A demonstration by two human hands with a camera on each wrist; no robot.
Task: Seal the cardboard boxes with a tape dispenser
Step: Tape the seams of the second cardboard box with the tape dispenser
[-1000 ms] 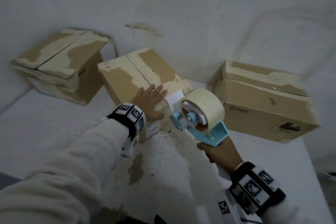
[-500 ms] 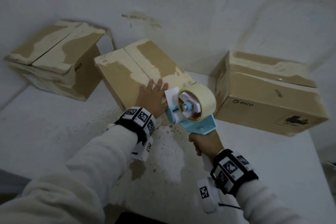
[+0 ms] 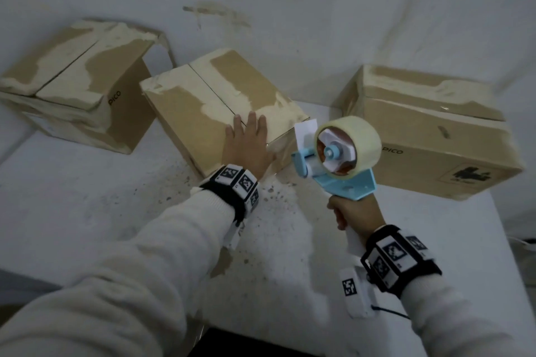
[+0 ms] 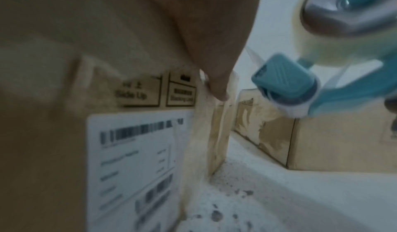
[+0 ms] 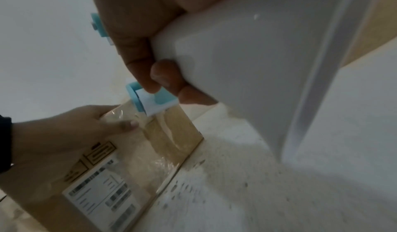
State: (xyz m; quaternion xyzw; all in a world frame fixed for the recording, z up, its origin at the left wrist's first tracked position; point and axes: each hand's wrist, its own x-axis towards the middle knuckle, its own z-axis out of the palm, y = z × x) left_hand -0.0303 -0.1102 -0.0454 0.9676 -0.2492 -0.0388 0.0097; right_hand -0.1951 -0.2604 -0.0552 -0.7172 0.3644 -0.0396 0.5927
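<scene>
Middle brown cardboard box (image 3: 220, 101) on white table (image 3: 87, 197): top seam untaped. Left hand (image 3: 246, 148) flat, steadying it; right hand (image 3: 352, 213) gripping blue tape dispenser (image 3: 339, 159) alongside. Sealing not begun

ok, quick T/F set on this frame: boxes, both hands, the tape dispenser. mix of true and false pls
1. Three cardboard boxes sit on the white table. True.
2. The left hand grips the tape dispenser. False: it lies flat, fingers straight, on top of the middle box, thumb over the near edge.
3. The right hand holds the tape dispenser by its handle. True.
4. The dispenser carries no tape. False: a full roll of tape sits on it.
5. The middle box has a white barcode label on its near side. True.
6. The dispenser is lying on the right box. False: it is held in the air between the middle and right boxes.
</scene>
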